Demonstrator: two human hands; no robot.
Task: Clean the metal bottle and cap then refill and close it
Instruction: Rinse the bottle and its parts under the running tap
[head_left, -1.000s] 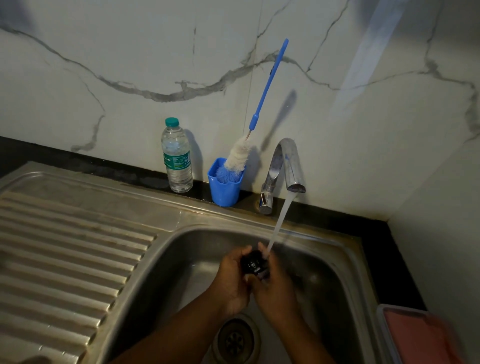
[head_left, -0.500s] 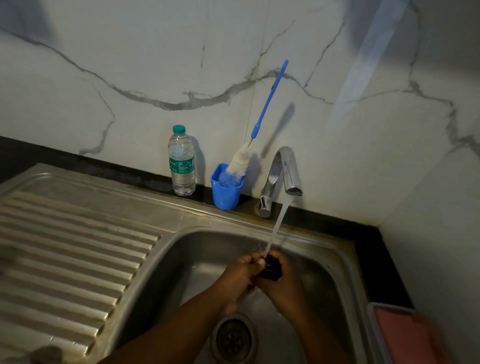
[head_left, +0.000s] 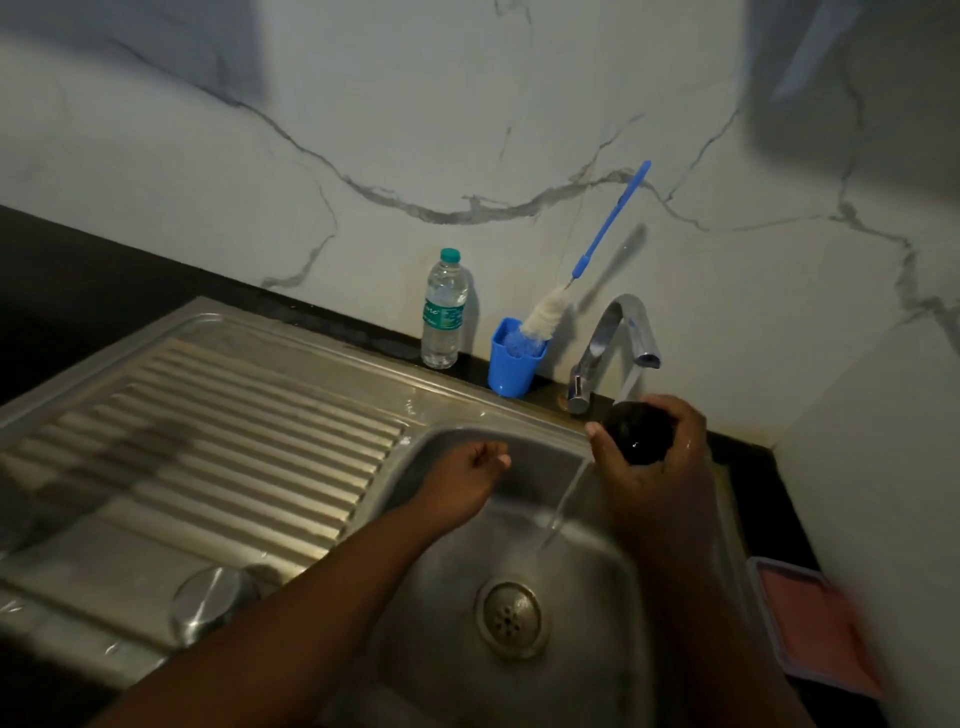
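- Closest to the camera, down at the bottom left, something round and shiny (head_left: 210, 605) sits on the ribbed draining board (head_left: 208, 447). Could be the metal bottle lying there, but it's blurry and I honestly can't tell.
- In the sink (head_left: 587, 649), the drain (head_left: 511, 618) is right under a thin stream of water (head_left: 563, 501), so the tap's running.
- The left hand (head_left: 462, 480) hangs over the left side of the basin, fingers loosely curled, holding nothing as far as I can see.
- The right hand (head_left: 657, 467) is up by the back rim, fingers wrapped round the black cap (head_left: 636, 431). The cap looks wet and sits beside the stream, not under it.
- My read: this is the cap-rinsing step, about wrapped up. Bottle cleaning, refill and closing all look not yet done.
- Next move probably calls for parking the cap somewhere it won't roll, then freeing a hand for the bottle and the brush. Wet cap, wet fingers, so it could slip.
- Further back, the tap (head_left: 615, 338) stands on the dark tabletop (head_left: 78, 270) strip behind the sink.
- Just left of it is a blue cup (head_left: 511, 371) with a long bottle brush (head_left: 576, 280) leaning against the wall, then a plastic water bottle (head_left: 443, 312) with a green lid.
- Off to the right there's a pinkish tray (head_left: 815, 634), blurred.
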